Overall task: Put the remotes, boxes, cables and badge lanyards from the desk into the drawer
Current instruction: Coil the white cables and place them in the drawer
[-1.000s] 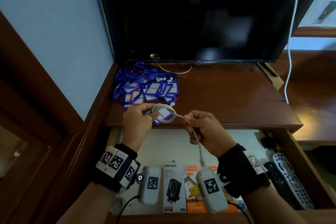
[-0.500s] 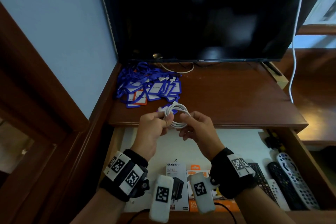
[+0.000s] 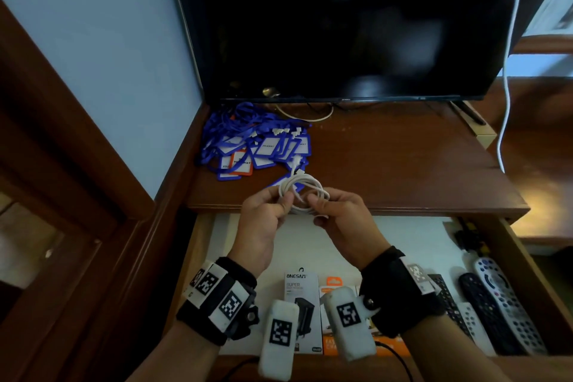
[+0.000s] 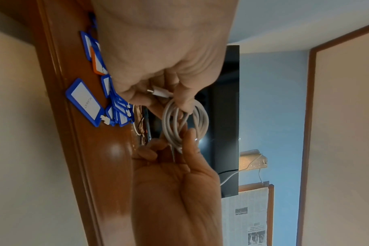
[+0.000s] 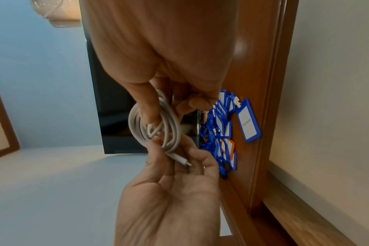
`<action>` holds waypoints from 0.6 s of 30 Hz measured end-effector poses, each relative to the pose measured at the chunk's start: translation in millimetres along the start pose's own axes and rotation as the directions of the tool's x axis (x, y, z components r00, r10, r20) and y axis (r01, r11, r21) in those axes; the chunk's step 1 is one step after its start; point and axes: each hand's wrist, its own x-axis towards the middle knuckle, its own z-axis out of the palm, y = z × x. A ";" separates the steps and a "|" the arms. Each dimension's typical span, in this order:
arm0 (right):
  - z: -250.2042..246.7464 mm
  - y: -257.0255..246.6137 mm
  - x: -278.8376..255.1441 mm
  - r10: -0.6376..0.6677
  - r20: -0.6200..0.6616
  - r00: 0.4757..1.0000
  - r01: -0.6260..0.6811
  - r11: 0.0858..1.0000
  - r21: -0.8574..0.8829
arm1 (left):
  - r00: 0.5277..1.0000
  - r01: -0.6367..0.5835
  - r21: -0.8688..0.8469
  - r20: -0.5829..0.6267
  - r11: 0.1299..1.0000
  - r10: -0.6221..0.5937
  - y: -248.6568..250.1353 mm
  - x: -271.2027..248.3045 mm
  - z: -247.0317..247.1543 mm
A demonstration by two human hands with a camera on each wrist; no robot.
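I hold the coiled white cable (image 3: 305, 194) with both hands, just above the front edge of the desk (image 3: 387, 170). My left hand (image 3: 263, 217) pinches one side of the coil, with a plug end lying between its thumb and fingers, as the left wrist view shows. My right hand (image 3: 344, 220) curls its fingers around the other side of the loops. The coil looks neat to me, so I judge that the winding is nearly finished and the cable is ready to go down.

Directly under my hands the drawer (image 3: 198, 257) stands open. In it I already see the boxes (image 3: 302, 291) at the front and the remotes (image 3: 499, 298) in a row on the right side. So these two groups seem done.

The blue badge lanyards (image 3: 257, 146) lie in a heap at the back left of the desk, beside the wall, below the dark screen (image 3: 341, 25). I think they are what remains after this cable.
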 end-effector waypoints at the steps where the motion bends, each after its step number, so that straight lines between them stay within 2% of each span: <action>1: 0.3 0.0 0.4 0.012 0.012 1.000 -0.011 1.000 -0.014 | 1.000 -0.001 -0.041 0.007 0.999 0.001 -0.3 0.0 -0.4; 6: -3.2 0.5 -0.5 0.091 0.063 0.994 -0.092 0.996 0.013 | 0.992 0.049 -0.178 0.119 0.983 -0.028 1.8 -2.5 -3.1; 10: -1.1 1.9 -1.8 0.114 0.127 0.985 -0.127 0.987 0.099 | 0.975 0.028 -0.213 0.220 0.977 0.020 2.3 -5.6 -7.7; 15: 5.7 3.3 -1.5 0.107 0.182 0.977 -0.131 0.983 0.127 | 0.930 0.002 -0.236 0.357 0.972 0.085 2.8 -13.0 -13.4; 18: 7.9 1.3 -0.2 0.156 0.211 0.965 -0.183 0.976 0.114 | 0.900 -0.003 -0.231 0.424 0.973 0.104 1.3 -14.2 -17.0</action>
